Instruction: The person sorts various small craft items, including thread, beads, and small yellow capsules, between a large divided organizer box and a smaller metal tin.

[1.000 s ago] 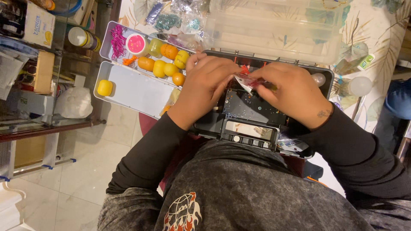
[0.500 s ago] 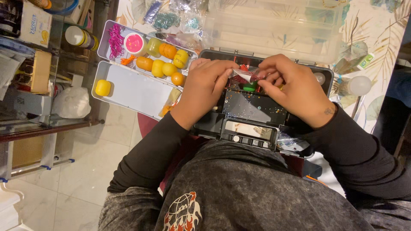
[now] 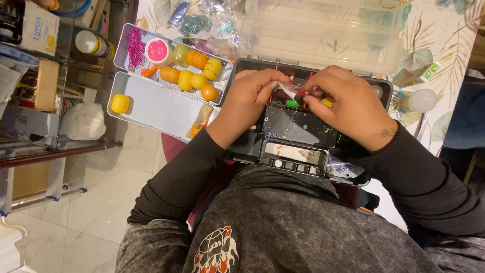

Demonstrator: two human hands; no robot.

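My left hand [image 3: 251, 98] and my right hand [image 3: 348, 103] meet over an open black storage case [image 3: 298, 126] and pinch a small clear plastic bag [image 3: 290, 91] between their fingertips. Inside the case, small green, yellow and red pieces lie under the hands, with fine specks scattered on its dark floor. The bag's contents are too small to make out. Both arms wear long black sleeves.
A grey two-part tray [image 3: 151, 103] to the left holds yellow and orange egg-shaped capsules [image 3: 192, 76], a pink round lid and pink threads. A clear plastic organiser box [image 3: 323, 35] lies behind the case on a leaf-patterned table. Shelving stands at far left.
Both hands have shifted slightly and the small clear bag is now raised between the fingertips. The view has drifted a little.
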